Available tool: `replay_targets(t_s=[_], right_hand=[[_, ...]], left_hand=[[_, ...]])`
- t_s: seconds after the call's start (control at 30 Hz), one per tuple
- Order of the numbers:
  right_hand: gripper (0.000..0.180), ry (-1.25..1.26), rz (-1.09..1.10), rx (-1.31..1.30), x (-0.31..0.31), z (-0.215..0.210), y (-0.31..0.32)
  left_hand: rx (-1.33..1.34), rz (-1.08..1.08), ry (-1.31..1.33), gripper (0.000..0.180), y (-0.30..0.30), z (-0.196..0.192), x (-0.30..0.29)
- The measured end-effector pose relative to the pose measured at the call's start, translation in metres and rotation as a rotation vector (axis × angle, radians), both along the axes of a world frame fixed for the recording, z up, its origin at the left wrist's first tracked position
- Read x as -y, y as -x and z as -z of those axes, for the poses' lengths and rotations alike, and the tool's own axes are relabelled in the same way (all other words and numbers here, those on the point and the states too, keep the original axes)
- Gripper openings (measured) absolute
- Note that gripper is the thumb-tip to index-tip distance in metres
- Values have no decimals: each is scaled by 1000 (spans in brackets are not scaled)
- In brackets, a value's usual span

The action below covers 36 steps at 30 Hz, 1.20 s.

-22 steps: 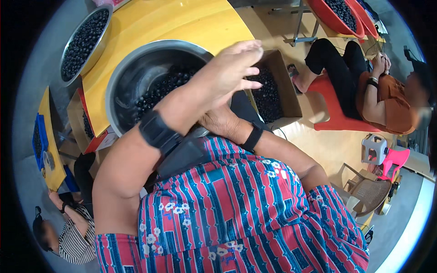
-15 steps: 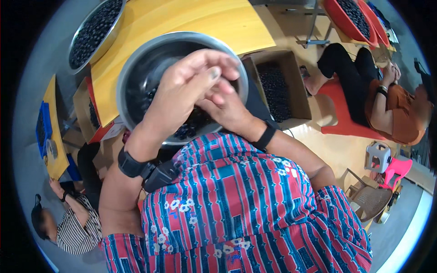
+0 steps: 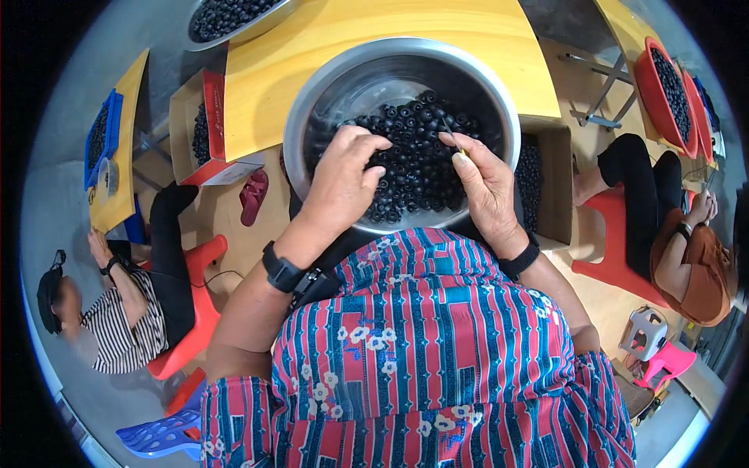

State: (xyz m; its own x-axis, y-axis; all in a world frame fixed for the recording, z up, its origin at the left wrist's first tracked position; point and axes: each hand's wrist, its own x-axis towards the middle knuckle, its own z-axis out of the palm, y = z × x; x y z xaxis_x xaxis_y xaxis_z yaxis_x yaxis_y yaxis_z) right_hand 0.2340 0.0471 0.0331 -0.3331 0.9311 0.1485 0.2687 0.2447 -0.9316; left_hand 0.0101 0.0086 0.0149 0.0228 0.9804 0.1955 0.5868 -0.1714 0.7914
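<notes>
A large steel bowl (image 3: 312,101) sits at the near edge of a yellow table (image 3: 328,39), holding a heap of small dark round fruits (image 3: 421,148). My left hand (image 3: 343,183) reaches down into the heap, fingers curled among the fruits. Over the bowl's right side, my right hand (image 3: 484,183) pinches a thin yellowish stick-like tool (image 3: 452,140) between thumb and forefinger, its tip over the fruits. Both wrists wear black bands.
A cardboard box (image 3: 550,187) of dark fruits stands right of the bowl, another red-and-brown box (image 3: 199,125) left. A second steel bowl (image 3: 234,19) is at the far table edge. People sit on red stools at left (image 3: 117,312) and right (image 3: 679,249). Red basins (image 3: 671,93) sit far right.
My left hand was raised over the bowl and has dropped into the heap of fruits. My right hand has come out from under it to the bowl's right side.
</notes>
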Motion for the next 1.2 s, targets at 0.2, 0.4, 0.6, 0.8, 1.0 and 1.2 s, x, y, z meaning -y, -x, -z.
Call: replay_targets(t_s=[0.2, 0.4, 0.6, 0.8, 1.0, 1.2], right_hand=[[32, 60, -54, 21, 0, -1, -4], [29, -5, -18, 11, 0, 1, -1], [29, 14, -27, 17, 2, 1, 1], [30, 95, -37, -59, 3, 1, -2], [33, 43, -268, 27, 6, -8, 4], [31, 70, -322, 28, 5, -4, 3]], left_hand=[[-234, 65, -34, 31, -12, 7, -20], [-377, 31, 67, 27, -16, 2, -23], [-364, 41, 23, 31, -16, 8, -20], [56, 52, 172, 30, -16, 5, -16], [637, 319, 418, 18, -19, 3, 2], [915, 351, 609, 18, -21, 1, 9]])
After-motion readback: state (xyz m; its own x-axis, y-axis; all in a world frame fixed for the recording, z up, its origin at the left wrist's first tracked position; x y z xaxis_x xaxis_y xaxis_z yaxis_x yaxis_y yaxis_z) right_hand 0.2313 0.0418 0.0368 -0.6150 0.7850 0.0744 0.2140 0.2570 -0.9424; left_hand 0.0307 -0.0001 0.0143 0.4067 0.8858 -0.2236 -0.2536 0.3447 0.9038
